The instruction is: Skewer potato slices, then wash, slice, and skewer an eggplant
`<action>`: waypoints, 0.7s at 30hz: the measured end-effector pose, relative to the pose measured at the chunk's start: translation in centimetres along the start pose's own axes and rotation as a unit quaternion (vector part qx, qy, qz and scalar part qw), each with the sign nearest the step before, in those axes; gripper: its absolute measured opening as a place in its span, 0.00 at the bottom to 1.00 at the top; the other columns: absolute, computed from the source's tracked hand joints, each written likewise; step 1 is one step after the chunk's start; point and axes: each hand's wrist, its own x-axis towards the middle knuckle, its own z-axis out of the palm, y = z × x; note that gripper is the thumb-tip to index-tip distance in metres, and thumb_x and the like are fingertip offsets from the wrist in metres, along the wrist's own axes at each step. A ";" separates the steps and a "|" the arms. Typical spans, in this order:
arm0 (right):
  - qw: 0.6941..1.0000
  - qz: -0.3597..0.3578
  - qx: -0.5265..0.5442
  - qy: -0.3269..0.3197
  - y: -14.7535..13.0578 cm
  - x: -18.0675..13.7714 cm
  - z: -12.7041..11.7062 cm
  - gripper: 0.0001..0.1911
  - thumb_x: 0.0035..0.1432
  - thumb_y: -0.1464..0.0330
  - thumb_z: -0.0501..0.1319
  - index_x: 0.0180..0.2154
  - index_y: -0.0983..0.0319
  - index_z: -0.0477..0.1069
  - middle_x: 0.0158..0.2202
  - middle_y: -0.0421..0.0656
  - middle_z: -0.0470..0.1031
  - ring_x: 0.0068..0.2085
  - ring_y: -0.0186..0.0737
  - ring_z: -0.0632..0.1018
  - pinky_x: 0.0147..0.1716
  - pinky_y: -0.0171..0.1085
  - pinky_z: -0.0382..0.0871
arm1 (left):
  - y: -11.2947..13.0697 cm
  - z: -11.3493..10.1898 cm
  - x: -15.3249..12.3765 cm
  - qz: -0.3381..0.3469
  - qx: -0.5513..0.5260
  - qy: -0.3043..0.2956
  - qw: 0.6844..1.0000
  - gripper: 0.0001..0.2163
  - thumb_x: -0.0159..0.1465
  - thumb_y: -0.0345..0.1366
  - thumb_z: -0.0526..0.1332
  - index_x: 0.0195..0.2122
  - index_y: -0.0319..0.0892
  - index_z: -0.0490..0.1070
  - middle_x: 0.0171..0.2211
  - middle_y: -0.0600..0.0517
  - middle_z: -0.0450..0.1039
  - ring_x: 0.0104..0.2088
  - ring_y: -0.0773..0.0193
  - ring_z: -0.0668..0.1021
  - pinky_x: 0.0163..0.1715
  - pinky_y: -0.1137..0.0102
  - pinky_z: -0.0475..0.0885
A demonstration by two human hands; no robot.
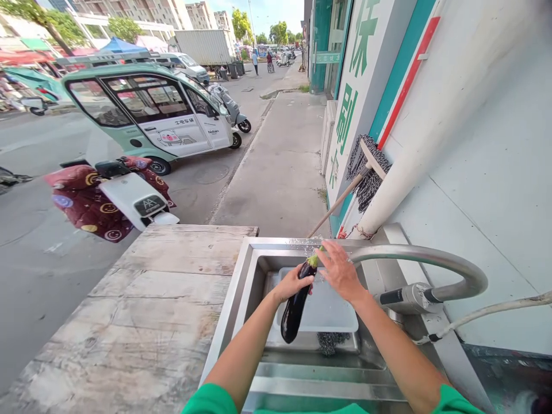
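A dark purple eggplant (294, 310) with a green cap is held at a slant over the sink. Near its stem end, my left hand (290, 286) is closed around it, thumb across the front. My right hand (340, 270) is beside the green stem with its fingers stretched out, somewhat blurred and not wrapped round anything. Droplets of water splash around the stem and my right fingertips. Below the eggplant, a pale translucent tray (328, 313) lies in the stainless steel sink (245, 287). From the right, the curved metal faucet (425, 253) arches toward my right hand, which hides its outlet.
A dark mesh-like clump (330, 343) sits by the tray's near edge. Left of the sink stands a weathered wooden table (172, 287). A mop (366, 172) leans by the wall, beside a white pipe (414, 155). Beyond are a scooter (133, 195) and a three-wheeled vehicle (150, 112).
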 end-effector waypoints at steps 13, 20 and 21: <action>0.804 0.351 0.478 -0.046 0.0 0.4 2.2 0.13 0.48 0.63 0.62 0.34 0.63 0.77 0.34 0.44 0.80 0.39 0.44 0.79 0.30 0.34 0.75 | 0.4 2.9 -0.5 -0.048 0.491 0.186 0.850 0.24 0.59 0.43 0.63 0.56 0.47 0.62 0.40 0.47 0.76 0.40 0.53 0.79 0.37 0.67 0.69; 0.808 0.362 0.456 -0.083 0.4 1.0 2.5 0.07 0.44 0.67 0.60 0.24 0.64 0.74 0.24 0.41 0.76 0.31 0.40 0.78 0.24 0.31 0.72 | 0.5 3.0 -0.9 -0.072 0.587 0.164 0.790 0.25 0.61 0.46 0.60 0.58 0.48 0.58 0.40 0.47 0.76 0.39 0.55 0.79 0.34 0.68 0.68; 0.811 0.365 0.450 -0.083 0.5 1.1 2.8 0.06 0.44 0.67 0.60 0.23 0.64 0.73 0.22 0.41 0.75 0.29 0.39 0.77 0.23 0.31 0.71 | 0.5 3.1 -0.9 -0.073 0.594 0.160 0.785 0.24 0.61 0.45 0.60 0.57 0.47 0.59 0.41 0.47 0.76 0.39 0.55 0.79 0.35 0.68 0.68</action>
